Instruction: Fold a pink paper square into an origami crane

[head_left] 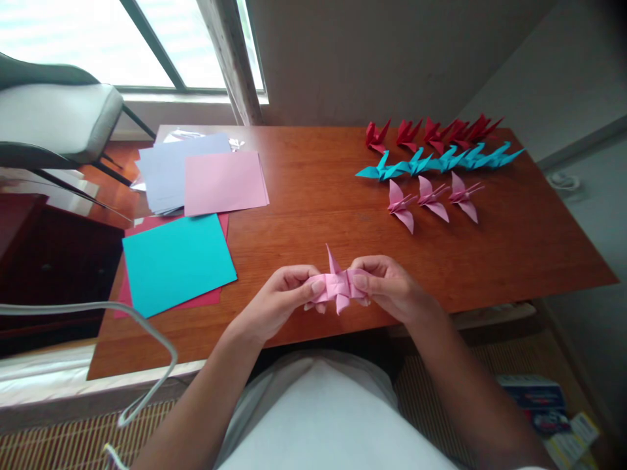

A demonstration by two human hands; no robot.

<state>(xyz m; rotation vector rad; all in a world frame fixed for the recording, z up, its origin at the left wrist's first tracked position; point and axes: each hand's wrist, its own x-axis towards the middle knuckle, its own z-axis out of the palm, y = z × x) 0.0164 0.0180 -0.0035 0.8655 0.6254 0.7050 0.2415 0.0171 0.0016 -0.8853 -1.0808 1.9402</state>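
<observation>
A pink origami crane (337, 284) is stretched between my two hands, just above the table's front edge. My left hand (289, 292) pinches one wing, its thumb on top and fingers beneath. The other wing is gripped by my right hand (389, 284) in the same way. A thin pointed end of the crane sticks up away from me, and a shorter folded end points toward me. The fingers under the paper are partly hidden.
At the back right of the wooden table (304, 183) stand rows of red cranes (407, 136), blue cranes (385, 168) and pink cranes (401, 207). Pink sheets (225, 183), pale sheets (164, 170) and blue paper (179, 264) lie left. A white cable (161, 343) loops at the left front.
</observation>
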